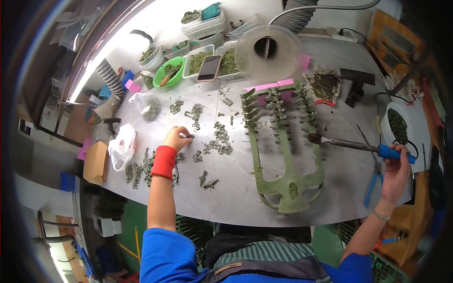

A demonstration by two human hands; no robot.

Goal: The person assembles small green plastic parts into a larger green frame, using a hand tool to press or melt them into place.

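At center left, the left hand [177, 137] draws its fingers together over a gray table [231, 198]; whether a piece is pinched cannot be told. Beside it, scattered small green parts [222, 149] look light and easily lost, best picked up by fingertip. Right of center lies a green three-pronged frame [286, 158], seemingly stiff, best taken by its broad lower base, sparing the likely fragile studded prongs. At far right, the right hand [397, 170] grips a soldering iron [351, 144] by its blue handle, the cooler end presumably.
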